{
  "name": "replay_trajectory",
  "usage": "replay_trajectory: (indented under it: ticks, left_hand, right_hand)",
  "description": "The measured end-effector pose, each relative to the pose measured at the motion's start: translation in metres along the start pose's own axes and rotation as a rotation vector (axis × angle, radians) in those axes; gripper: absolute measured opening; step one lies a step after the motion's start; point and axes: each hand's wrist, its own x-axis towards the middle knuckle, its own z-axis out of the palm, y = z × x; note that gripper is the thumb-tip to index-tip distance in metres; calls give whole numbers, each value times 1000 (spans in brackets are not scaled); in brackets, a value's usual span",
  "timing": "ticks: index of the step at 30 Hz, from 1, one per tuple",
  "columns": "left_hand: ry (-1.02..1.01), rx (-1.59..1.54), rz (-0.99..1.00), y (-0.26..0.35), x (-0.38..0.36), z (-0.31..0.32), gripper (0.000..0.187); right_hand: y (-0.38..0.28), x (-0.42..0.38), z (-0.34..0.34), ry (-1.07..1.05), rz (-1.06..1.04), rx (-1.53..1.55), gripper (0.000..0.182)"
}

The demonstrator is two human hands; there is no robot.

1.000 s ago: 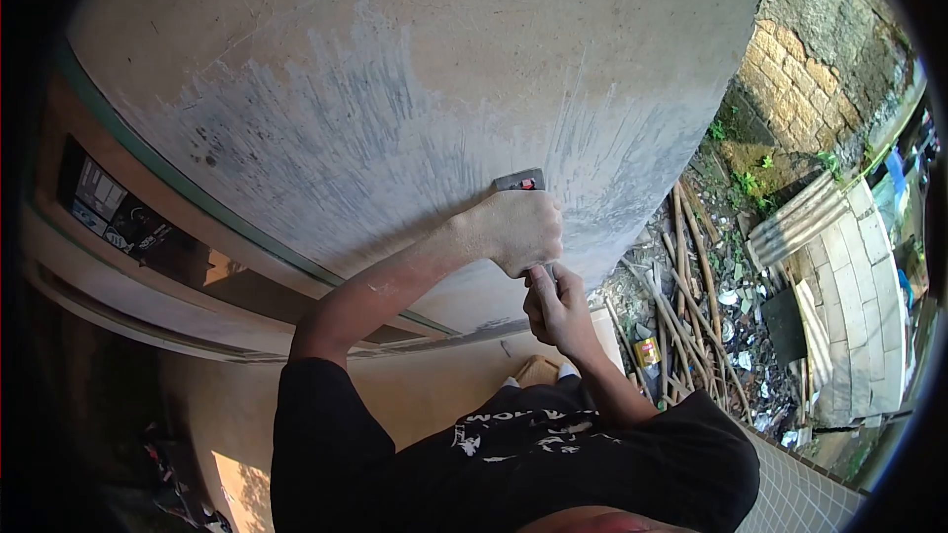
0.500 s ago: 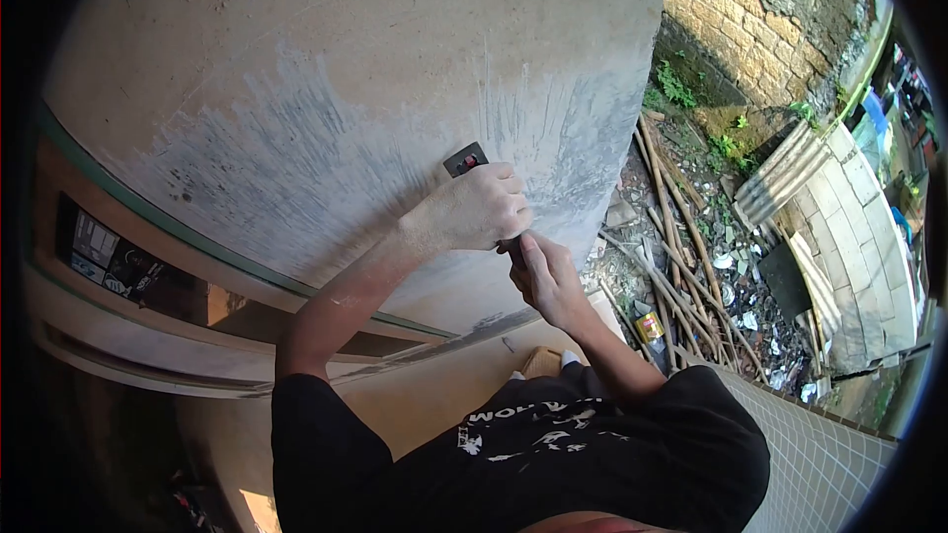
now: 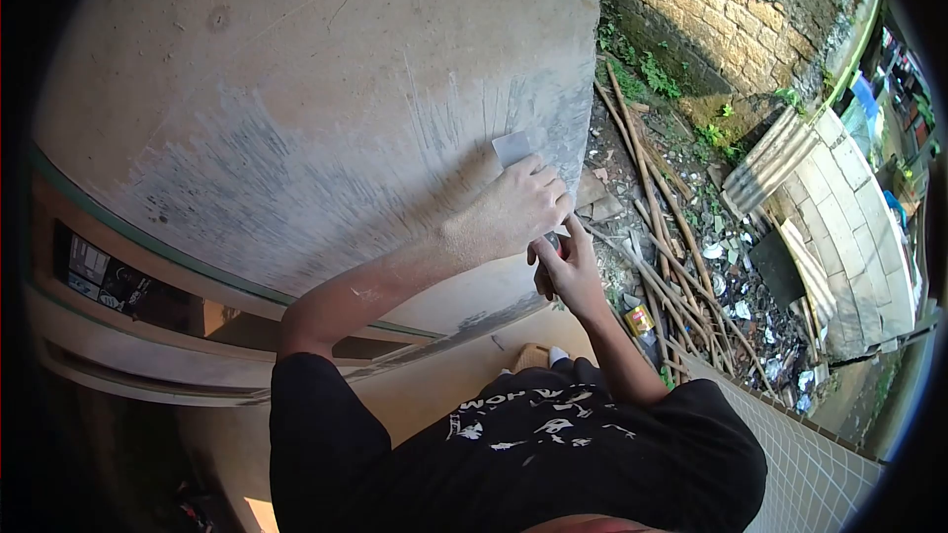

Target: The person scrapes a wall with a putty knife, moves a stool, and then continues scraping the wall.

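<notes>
Against the scratched pale wall [image 3: 326, 118], my left hand [image 3: 521, 199] is closed round a flat hand tool. The tool's grey rectangular end [image 3: 512, 148] sticks out above the knuckles, against the wall surface. Just below, near the wall's right edge, my right hand [image 3: 571, 265] is closed round the lower end of the same tool, where a dark and red part shows. The fingers hide the middle of the tool. Grey and white scrape marks spread over the wall around both hands.
A green-edged window ledge [image 3: 178, 242] runs along the lower left. Beyond the wall's right edge lie wooden poles [image 3: 652, 188], rubble and litter. Farther right are corrugated sheets [image 3: 770, 163] and a block wall [image 3: 849, 227]. A tiled surface [image 3: 790, 444] is at the lower right.
Both hands and the tool have moved right toward the wall's edge. The tool's exposed end now shows light grey instead of black with red. The view has shifted slightly.
</notes>
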Motion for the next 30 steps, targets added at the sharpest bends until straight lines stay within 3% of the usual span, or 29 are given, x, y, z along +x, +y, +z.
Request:
replay_trajectory:
  ticks: [2, 4, 5, 7, 9, 10, 11, 13, 15, 16, 17, 19, 21, 27, 30]
  left_hand:
    - [62, -19, 20, 0, 7, -1, 17]
    - [314, -76, -74, 4, 8, -19, 19]
    - [314, -72, -77, 2, 0, -18, 19]
    - [485, -476, -303, 5, -26, -2, 25]
    - [1020, -954, -716, 33, -43, 51, 29]
    - [1127, -1155, -699, 38, -43, 71, 41]
    - [1126, -1153, -708, 47, -38, 77, 41]
    - [983, -1816, -772, 66, -34, 86, 54]
    - [638, -1972, -865, 81, -50, 110, 66]
    - [832, -1979, -850, 90, -42, 119, 69]
    - [839, -1976, -861, 96, -34, 127, 69]
    - [1104, -1847, -961, 100, -15, 125, 70]
    - [1131, -1917, -1053, 104, -17, 146, 61]
    - [1224, -1972, -893, 109, -10, 140, 53]
    - [1195, -1839, -1130, 116, -14, 146, 47]
  right_hand:
    - [-3, 7, -5, -65, 74, 226, 32]
    - [-1, 11, -14, -60, 61, 213, 31]
    - [0, 14, -17, -54, 43, 203, 30]
    - [1, 16, -21, -54, 26, 182, 24]
    - [-3, 17, -23, -191, 97, 326, 23]
    - [-4, 17, -19, -195, 85, 309, 29]
    - [-2, 19, -14, -199, 92, 311, 29]
    - [1, 23, -6, -248, 63, 334, 30]
    - [8, 30, -10, -337, 121, 285, 29]
    - [16, 34, -7, -258, 88, 293, 29]
    - [26, 38, -2, -180, 54, 301, 28]
    - [40, 44, 5, -85, -15, 265, 31]
    - [37, 46, -2, -229, 117, 257, 33]
    - [47, 46, -12, -401, 292, 495, 35]
    - [53, 47, -10, -325, 272, 402, 37]
